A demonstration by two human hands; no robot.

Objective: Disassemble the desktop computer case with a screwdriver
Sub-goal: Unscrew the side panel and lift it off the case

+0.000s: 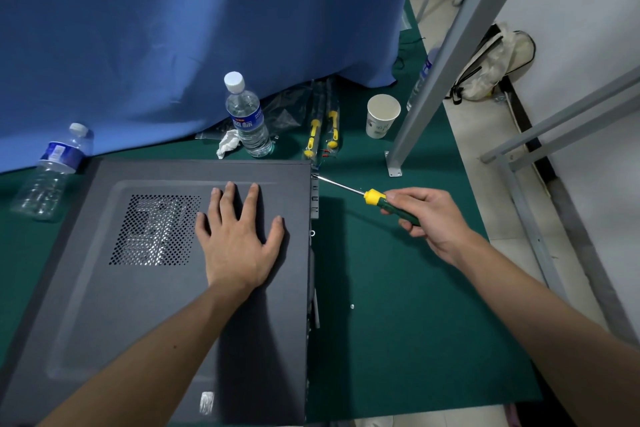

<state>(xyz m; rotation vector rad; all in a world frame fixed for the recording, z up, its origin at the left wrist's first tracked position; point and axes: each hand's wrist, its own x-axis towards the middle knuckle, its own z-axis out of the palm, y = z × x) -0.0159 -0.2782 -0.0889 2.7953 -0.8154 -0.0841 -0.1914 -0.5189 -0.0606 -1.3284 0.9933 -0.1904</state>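
Left hand [239,236] flat on case [104,288]; right hand [426,218] grips screwdriver [367,195].

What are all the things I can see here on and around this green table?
computer case: 1, dark grey, lying flat, left
screwdriver: 1, green and yellow, tip at the case's far right corner
packaged screwdrivers: 2, yellow, behind the case
water bottles: 2, clear; one upright, one lying at left
tissue: 1, white, by the upright bottle
paper cup: 1, white, far right
loose screw: 1, silver, on the mat
curtain: 1, blue, behind
bag: 1, pale, on the floor
left hand: flat on the case
right hand: holds the screwdriver
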